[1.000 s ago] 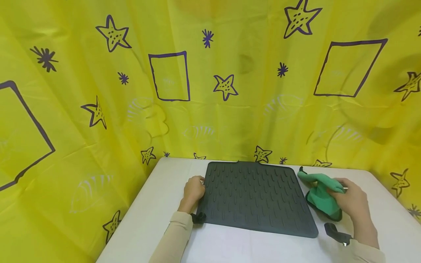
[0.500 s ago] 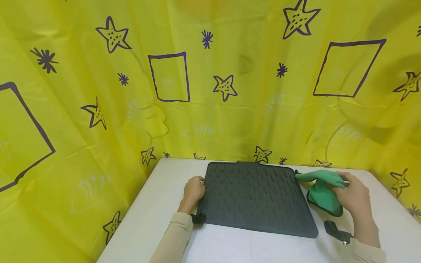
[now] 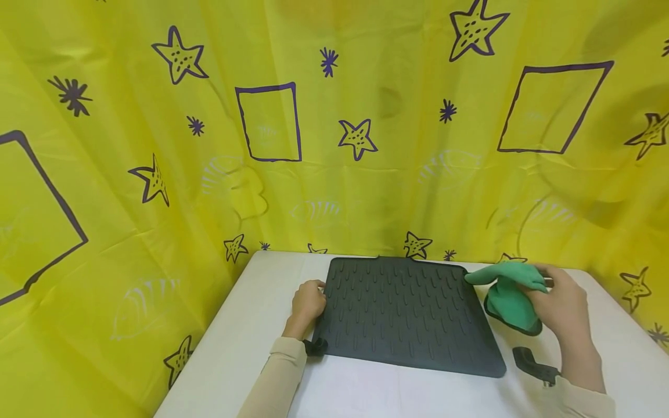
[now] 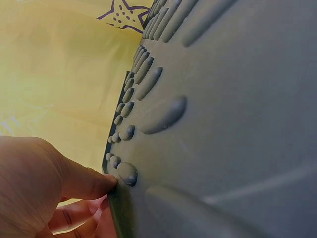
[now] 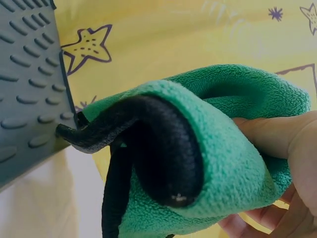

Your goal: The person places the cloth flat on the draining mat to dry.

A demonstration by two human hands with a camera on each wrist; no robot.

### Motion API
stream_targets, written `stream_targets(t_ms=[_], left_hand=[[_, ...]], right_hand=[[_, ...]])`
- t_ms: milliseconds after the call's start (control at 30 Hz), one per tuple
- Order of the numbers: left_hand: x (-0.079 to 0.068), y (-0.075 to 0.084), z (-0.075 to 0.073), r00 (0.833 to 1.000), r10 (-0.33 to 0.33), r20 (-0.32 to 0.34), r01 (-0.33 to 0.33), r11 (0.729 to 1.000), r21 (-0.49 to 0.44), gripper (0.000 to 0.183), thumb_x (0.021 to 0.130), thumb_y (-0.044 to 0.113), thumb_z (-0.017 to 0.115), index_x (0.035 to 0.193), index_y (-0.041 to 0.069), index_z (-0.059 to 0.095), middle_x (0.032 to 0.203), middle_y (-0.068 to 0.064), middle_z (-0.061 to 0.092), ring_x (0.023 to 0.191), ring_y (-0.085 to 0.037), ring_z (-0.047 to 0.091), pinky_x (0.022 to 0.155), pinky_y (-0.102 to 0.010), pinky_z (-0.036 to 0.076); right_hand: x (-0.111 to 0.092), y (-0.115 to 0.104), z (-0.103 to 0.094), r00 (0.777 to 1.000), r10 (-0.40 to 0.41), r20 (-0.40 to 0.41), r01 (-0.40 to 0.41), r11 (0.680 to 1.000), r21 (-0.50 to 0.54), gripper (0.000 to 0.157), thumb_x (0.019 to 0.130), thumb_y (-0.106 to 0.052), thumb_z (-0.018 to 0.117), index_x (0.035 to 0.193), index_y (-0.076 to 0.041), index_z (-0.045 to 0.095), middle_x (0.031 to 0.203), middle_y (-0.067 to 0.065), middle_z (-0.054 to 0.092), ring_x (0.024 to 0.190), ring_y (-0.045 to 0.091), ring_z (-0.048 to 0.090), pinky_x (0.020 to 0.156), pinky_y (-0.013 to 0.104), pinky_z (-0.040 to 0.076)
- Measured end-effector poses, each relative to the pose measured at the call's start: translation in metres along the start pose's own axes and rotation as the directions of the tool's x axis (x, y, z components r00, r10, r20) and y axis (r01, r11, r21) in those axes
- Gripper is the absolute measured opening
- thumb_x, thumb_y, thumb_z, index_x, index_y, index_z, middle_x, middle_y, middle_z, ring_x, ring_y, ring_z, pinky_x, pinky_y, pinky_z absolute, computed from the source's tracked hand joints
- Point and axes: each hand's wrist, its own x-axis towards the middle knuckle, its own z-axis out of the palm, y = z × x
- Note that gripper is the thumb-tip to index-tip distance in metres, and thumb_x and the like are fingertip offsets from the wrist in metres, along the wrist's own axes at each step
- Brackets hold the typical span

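Green cloth (image 3: 517,307), pinched by the right hand (image 3: 565,307), has shifted left toward the far right corner of the dark mat (image 3: 407,316); left wrist view alone shows the left hand (image 4: 44,186) clamping its edge thumb uppermost, right wrist view a pale, unreadable mark (image 5: 178,198) on black trim (image 5: 190,148)

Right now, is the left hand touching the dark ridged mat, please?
Touching. The left wrist view shows it plainly: the thumb tip of the left hand rests against the edge of the dark ridged mat, with no gap between them.
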Motion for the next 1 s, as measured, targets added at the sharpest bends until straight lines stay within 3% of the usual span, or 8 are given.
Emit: stream_targets(t_ms=[400, 633, 833, 1000], left_hand=[[-0.001, 0.001, -0.001, 1.0, -0.007, 0.012, 0.007, 1.0, -0.002, 0.025, 0.086, 0.008, 0.062, 0.108, 0.012, 0.072, 0.101, -0.008, 0.073, 0.084, -0.029, 0.068, 0.072, -0.045, 0.054], [-0.001, 0.001, -0.002, 1.0, -0.01, 0.017, 0.01, 1.0, -0.01, 0.027, 0.084, 0.007, 0.061, 0.108, 0.011, 0.072, 0.091, -0.007, 0.073, 0.077, -0.024, 0.066, 0.066, -0.042, 0.053], [-0.001, 0.0, -0.001, 1.0, -0.004, 0.015, 0.004, 1.0, -0.002, 0.026, 0.085, 0.008, 0.061, 0.108, 0.012, 0.072, 0.097, -0.007, 0.073, 0.082, -0.027, 0.068, 0.068, -0.043, 0.053], [0.0, -0.001, -0.002, 1.0, 0.003, 0.015, -0.003, 1.0, -0.005, 0.027, 0.085, 0.007, 0.061, 0.109, 0.012, 0.072, 0.091, -0.006, 0.073, 0.079, -0.026, 0.068, 0.066, -0.042, 0.053]], right_hand=[[-0.002, -0.021, 0.004, 0.999, -0.038, -0.015, 0.039, 0.998, 0.046, 0.052, 0.093, -0.032, 0.061, 0.131, 0.002, 0.052, 0.127, 0.032, 0.054, 0.11, 0.051, 0.048, 0.072, 0.057, 0.043], [-0.002, -0.029, 0.011, 0.997, -0.075, -0.015, 0.076, 0.995, 0.062, 0.05, 0.093, -0.032, 0.062, 0.13, 0.0, 0.054, 0.126, 0.028, 0.056, 0.107, 0.045, 0.05, 0.067, 0.037, 0.041], [-0.003, -0.036, 0.017, 0.995, -0.102, -0.02, 0.104, 0.991, 0.09, 0.051, 0.092, -0.032, 0.062, 0.13, 0.001, 0.054, 0.126, 0.029, 0.056, 0.107, 0.046, 0.05, 0.067, 0.038, 0.041], [-0.003, -0.043, 0.027, 0.993, -0.122, -0.004, 0.122, 0.986, 0.114, 0.049, 0.093, -0.032, 0.061, 0.129, 0.001, 0.054, 0.126, 0.028, 0.056, 0.109, 0.046, 0.049, 0.069, 0.04, 0.042]])
